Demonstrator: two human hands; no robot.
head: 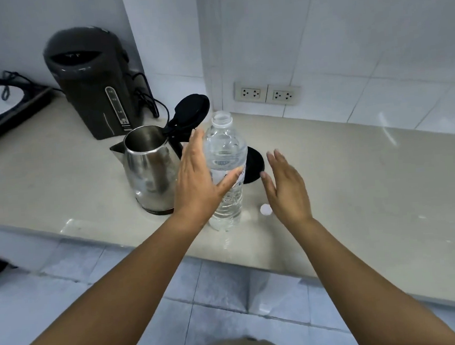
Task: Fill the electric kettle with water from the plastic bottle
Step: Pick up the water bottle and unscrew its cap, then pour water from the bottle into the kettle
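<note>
A steel electric kettle stands on the counter with its black lid flipped up and its inside visible. Just right of it a clear plastic bottle full of water stands upright, uncapped. Its white cap lies on the counter beside the bottle's base. My left hand is spread against the bottle's left side, thumb across its front, fingers apart. My right hand hovers open to the right of the bottle, a little apart from it, above the cap.
The kettle's black base lies behind the bottle. A dark grey water dispenser with coiled cords stands at the back left, an induction hob at the far left. Wall sockets sit behind. The counter edge runs near me.
</note>
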